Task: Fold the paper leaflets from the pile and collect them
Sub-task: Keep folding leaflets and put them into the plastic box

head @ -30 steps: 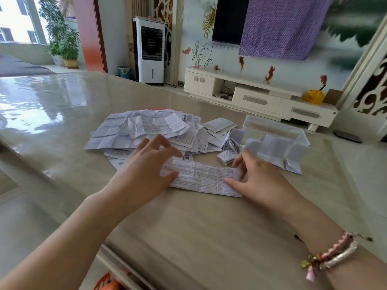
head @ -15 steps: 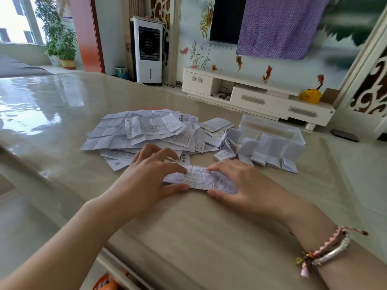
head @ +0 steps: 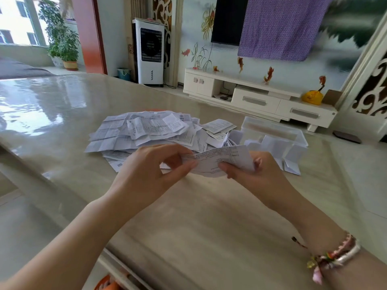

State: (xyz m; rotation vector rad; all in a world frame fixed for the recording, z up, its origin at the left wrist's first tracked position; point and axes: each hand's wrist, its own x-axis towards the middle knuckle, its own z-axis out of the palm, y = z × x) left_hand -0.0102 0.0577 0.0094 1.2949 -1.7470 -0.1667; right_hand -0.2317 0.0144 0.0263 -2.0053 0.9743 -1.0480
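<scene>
The leaflet [head: 222,161] is off the table, held in the air between both hands just in front of the pile [head: 146,132]. It is already doubled into a strip and bows a little. The left hand [head: 152,172] pinches its left end between thumb and forefinger; the right hand [head: 251,174] pinches the right part, thumb on the near face and fingers behind.

To fold it well, I would bring the two ends together edge to edge, check the corners meet, then lay it flat and press the crease along its whole run before putting it with the folded ones [head: 291,162] beside the clear box [head: 272,128].

The table [head: 199,216] is glossy beige stone, slippery for paper. Behind are a white cabinet [head: 259,97], a cooler [head: 149,51] and a purple cloth [head: 280,26]
</scene>
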